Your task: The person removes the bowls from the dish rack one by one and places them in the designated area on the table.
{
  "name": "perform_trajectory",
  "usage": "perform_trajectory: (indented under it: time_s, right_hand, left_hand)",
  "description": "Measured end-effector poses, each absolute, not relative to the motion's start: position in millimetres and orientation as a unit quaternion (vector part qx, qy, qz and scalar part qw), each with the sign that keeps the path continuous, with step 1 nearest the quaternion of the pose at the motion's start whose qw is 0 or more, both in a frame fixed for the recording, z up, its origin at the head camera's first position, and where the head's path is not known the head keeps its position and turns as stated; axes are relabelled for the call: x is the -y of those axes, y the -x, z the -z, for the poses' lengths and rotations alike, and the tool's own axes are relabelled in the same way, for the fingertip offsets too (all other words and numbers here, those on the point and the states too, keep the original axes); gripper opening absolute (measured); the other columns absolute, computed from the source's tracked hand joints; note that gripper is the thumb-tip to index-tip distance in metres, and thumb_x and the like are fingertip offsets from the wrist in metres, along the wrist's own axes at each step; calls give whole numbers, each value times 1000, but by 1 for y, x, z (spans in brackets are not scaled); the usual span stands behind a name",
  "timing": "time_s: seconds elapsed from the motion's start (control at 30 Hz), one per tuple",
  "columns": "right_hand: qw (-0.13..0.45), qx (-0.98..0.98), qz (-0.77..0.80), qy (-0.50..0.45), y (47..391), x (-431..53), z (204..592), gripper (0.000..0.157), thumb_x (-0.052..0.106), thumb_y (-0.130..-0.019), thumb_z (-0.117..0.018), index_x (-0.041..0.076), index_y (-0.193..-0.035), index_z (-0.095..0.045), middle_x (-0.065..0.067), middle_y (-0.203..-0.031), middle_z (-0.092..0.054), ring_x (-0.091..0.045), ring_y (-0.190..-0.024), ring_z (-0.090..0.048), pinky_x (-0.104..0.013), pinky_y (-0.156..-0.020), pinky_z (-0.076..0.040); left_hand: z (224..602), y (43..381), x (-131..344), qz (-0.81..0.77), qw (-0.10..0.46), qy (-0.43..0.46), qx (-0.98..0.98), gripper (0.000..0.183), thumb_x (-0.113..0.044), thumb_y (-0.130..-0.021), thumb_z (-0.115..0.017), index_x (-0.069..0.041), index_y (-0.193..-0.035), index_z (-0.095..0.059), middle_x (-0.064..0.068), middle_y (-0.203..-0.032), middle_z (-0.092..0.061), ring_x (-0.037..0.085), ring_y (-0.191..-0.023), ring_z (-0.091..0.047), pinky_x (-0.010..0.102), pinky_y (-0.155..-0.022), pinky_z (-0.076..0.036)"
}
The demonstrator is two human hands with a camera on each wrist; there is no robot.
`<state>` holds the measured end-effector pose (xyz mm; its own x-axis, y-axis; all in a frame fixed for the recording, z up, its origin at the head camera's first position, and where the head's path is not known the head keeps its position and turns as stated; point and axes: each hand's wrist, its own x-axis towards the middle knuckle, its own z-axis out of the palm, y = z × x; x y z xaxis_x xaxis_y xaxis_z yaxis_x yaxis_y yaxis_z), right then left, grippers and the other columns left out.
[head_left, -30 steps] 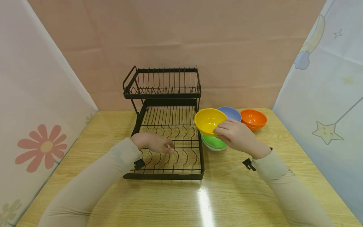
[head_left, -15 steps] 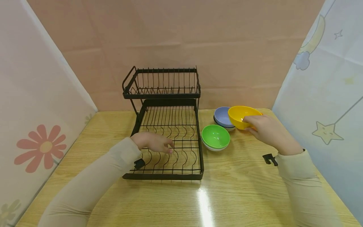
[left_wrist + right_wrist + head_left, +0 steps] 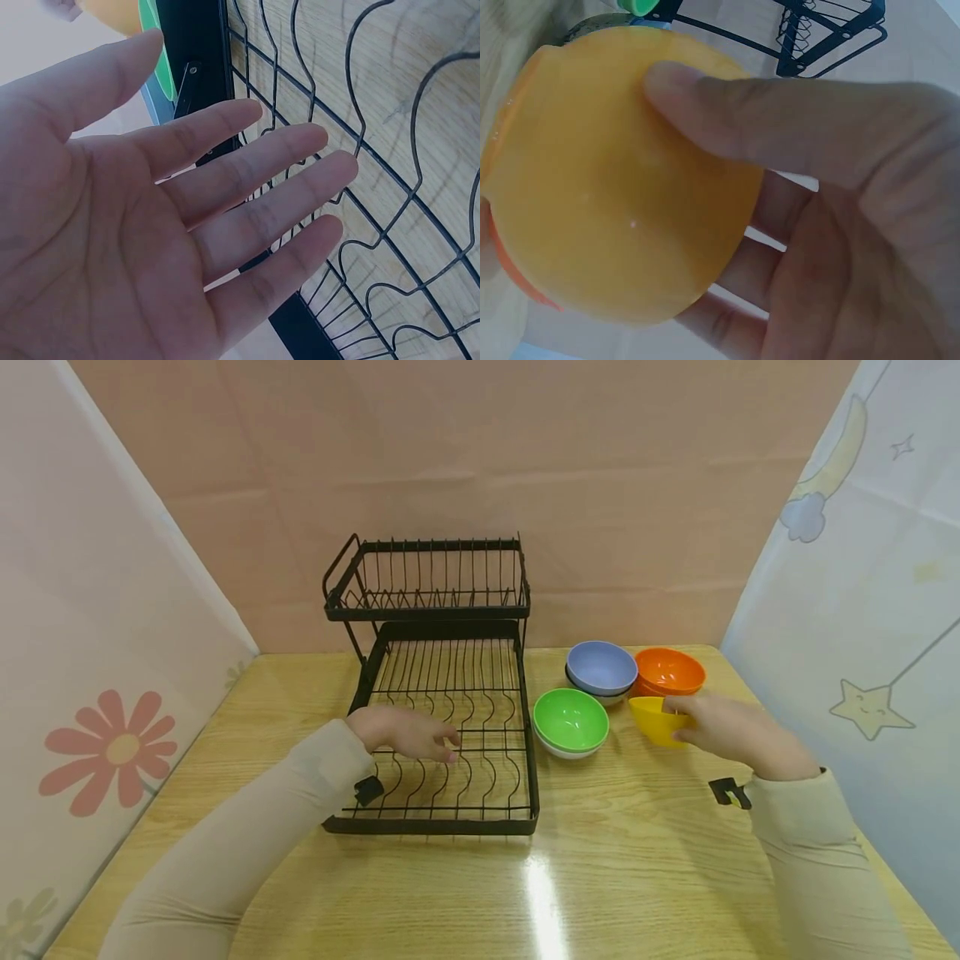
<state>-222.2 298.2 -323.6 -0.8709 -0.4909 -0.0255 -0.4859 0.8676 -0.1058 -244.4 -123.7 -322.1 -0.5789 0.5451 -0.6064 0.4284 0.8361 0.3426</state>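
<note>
My right hand (image 3: 726, 731) grips a yellow bowl (image 3: 649, 720) by its rim, just in front of the orange bowl (image 3: 670, 670). In the right wrist view the thumb lies on the outside of the yellow bowl (image 3: 607, 195), and the other fingers are partly hidden behind it. A green bowl (image 3: 571, 720) sits in a white bowl (image 3: 567, 752) beside the rack, with a blue bowl (image 3: 602, 667) stacked behind them. Over the lower tier of a black dish rack (image 3: 431, 827) hovers my left hand (image 3: 405, 733), holding nothing. Its fingers are spread and nearly straight in the left wrist view.
The rack's upper tier (image 3: 427, 612) stands raised at the back, near the peach backdrop (image 3: 480, 468). Wooden tabletop (image 3: 420, 893) stretches along the front. Printed cloth panels close off the left (image 3: 112, 610) and right (image 3: 862, 610) sides.
My right hand has carried the yellow bowl from above the green bowl rightward, then lowered it toward me, tilting it and uncovering the orange bowl. The left hand stays in place.
</note>
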Motion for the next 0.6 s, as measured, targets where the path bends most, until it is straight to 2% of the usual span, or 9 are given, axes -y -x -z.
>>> perform_trajectory:
  time_s: [0.2, 0.37, 0.6]
  right_hand:
    - [51, -963, 62, 258, 226, -300, 332, 20, 5, -82, -72, 2, -99, -63, -10, -93, -68, -19, -74, -59, -42, -67, -54]
    - [79, -962, 74, 249, 228, -300, 338, 20, 5, -82, -72, 3, -99, -62, -7, -91, -67, -19, -72, -57, -41, -66, -53]
    - [102, -960, 84, 247, 229, -298, 346, 22, 4, -83, -69, 1, -103, -62, -10, -97, -66, -22, -81, -60, -45, -72, -53]
  left_hand:
    - [322, 245, 124, -73, 364, -276, -887, 53, -45, -101, -44, -16, -146, -41, 4, -139, -54, 26, -130, -49, 48, -107, -39]
    - [324, 247, 123, -75, 364, -284, -884, 52, -41, -103, -43, -15, -146, -39, 5, -139, -55, 25, -127, -52, 47, -106, -40]
    - [321, 246, 121, -68, 361, -287, -885, 51, -41, -103, -44, -14, -145, -41, 6, -139, -54, 25, -127, -52, 47, -106, -40]
